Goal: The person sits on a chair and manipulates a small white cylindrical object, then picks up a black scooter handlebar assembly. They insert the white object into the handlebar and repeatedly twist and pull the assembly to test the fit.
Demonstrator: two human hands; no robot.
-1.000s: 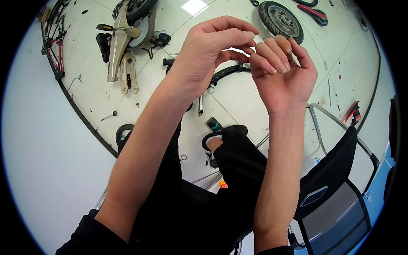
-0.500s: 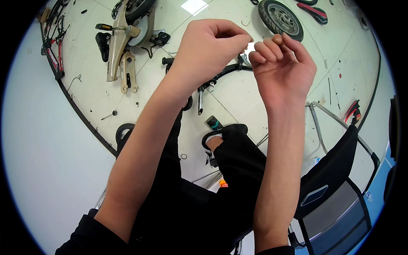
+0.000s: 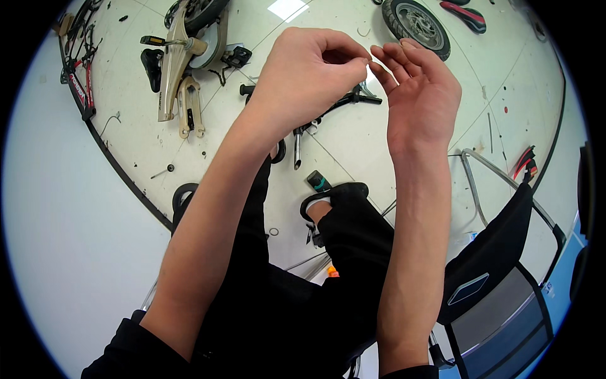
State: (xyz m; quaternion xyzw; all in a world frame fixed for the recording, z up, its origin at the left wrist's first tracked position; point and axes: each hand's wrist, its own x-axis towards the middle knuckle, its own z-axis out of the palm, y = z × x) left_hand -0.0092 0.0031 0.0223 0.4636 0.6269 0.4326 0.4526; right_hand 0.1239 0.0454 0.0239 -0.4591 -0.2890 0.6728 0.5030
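Obs.: we're pressing thumb & finger tips of our L grip together; can't tell if we're pinching anything, poss. smth too small to show. R grip we're holding palm toward us, digits half-curled, loosely spread, nothing seen on the palm; its tips are sitting just beside the L ones, contact unclear.

Risk 1: if we're holding a tiny part, we're risking a drop. Cause: tips-only hold, plus R palm is standing too upright to be serving as a catch.

Risk 2: losing it below. The black bar is lying on the floor under/beyond L grip, partly hidden by it, w/ a silver tube nearby; we'd be expecting a bounce off either. Wheel is lying beyond R grip, so spokes could be swallowing small bits.

Risk 3: we're sitting w/ a foot by the dark can; a careless shift could be tipping it.
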